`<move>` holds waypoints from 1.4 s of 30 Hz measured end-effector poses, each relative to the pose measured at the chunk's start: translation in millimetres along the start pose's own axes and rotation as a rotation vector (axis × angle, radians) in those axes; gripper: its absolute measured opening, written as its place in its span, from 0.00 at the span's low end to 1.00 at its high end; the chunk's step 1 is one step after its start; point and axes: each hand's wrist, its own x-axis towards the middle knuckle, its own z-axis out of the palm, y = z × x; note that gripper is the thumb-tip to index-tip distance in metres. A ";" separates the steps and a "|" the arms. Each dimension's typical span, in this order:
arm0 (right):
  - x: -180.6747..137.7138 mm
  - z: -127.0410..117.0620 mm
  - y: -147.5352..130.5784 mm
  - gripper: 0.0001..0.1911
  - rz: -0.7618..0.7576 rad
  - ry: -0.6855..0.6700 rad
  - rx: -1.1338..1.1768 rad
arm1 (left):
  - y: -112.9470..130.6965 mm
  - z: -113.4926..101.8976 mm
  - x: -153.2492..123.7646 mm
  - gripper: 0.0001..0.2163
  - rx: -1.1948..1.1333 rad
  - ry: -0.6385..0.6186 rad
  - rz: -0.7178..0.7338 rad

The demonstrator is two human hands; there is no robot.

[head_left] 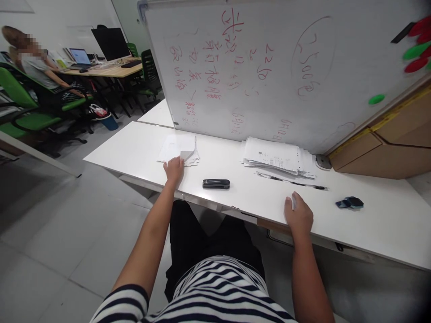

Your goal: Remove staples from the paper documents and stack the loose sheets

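- Paper pile [175,146]: white desk [117,146], left part; one corner raised.
- Left hand [174,170]: at that corner; grip unclear.
- Right hand [299,214]: curled beside front edge; hold unclear.
- Stapler [216,184]: between hands, room either side.

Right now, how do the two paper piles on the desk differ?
The left pile looks smaller and thinner; the right pile is wider and thicker. The left pile has the left hand at its near edge, while no hand touches the right pile. The left pile's top sheet has a turned-up corner; the right pile's top sheet lies mostly flat, with dark print showing. Both are loose-edged white paper on the white desk.
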 end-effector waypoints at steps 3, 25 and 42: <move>0.3 1.1 2.0 0.29 -0.006 0.000 -0.017 | 1.5 0.6 0.5 0.17 0.029 -0.001 0.021; 3.0 4.7 4.4 0.26 -0.035 0.046 -0.038 | -5.5 22.0 40.6 0.22 0.049 -0.135 -0.014; 2.9 2.0 2.1 0.26 -0.028 0.046 -0.028 | 4.8 12.9 31.3 0.25 -0.097 -0.028 -0.161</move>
